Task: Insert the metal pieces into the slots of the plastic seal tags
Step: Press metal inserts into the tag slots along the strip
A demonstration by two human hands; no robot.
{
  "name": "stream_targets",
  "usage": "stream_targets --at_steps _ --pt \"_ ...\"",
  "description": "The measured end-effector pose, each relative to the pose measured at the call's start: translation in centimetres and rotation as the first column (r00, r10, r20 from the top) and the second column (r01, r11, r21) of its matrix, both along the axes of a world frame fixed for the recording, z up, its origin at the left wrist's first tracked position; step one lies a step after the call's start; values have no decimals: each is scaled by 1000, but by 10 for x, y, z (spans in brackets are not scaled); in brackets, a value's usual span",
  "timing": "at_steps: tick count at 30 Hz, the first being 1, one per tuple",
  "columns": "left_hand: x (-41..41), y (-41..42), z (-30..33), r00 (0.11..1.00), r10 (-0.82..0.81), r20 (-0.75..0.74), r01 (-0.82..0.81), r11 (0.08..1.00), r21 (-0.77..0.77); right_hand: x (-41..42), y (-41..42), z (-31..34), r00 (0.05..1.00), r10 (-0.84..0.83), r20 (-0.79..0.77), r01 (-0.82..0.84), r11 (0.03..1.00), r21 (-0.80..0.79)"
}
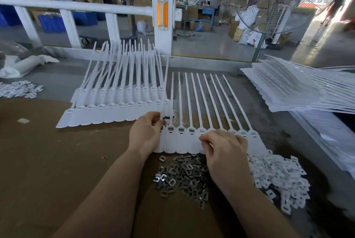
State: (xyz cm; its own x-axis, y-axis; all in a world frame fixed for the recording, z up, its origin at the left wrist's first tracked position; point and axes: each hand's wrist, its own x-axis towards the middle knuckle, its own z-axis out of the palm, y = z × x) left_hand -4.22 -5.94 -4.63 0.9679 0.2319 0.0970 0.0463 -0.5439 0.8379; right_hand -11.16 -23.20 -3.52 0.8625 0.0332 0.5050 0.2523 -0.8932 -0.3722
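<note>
Head view, near edge of the table: loose metal pieces heaped just below both wrists, within easy reach for picking, with a pile of small white plastic caps to the right. Just beyond, right hand curled over the heads of the joined row of plastic seal tags, fingertips pinched, apparently on a piece though none visible, left hand pinching the leftmost strap, probably to steady the row. Farther off, other tag rows overlapped at left, seemingly set aside, and stacked white strips waiting at far right.
</note>
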Motion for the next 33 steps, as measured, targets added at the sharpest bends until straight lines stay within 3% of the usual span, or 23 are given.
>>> stream_targets --at_steps 7,16,25,33 --pt "-1 -1 1 1000 6 5 -6 999 45 -2 0 5 997 47 -57 -49 998 -34" --pt "-2 0 1 1000 12 20 -13 999 38 -2 2 10 953 237 -187 -254 964 -73" --pt "-2 0 1 999 11 33 -12 999 34 2 16 8 945 248 -211 -275 955 -109" --pt "-2 0 1 1000 2 27 -2 1000 -2 0 11 10 928 272 -254 -284 959 -11"
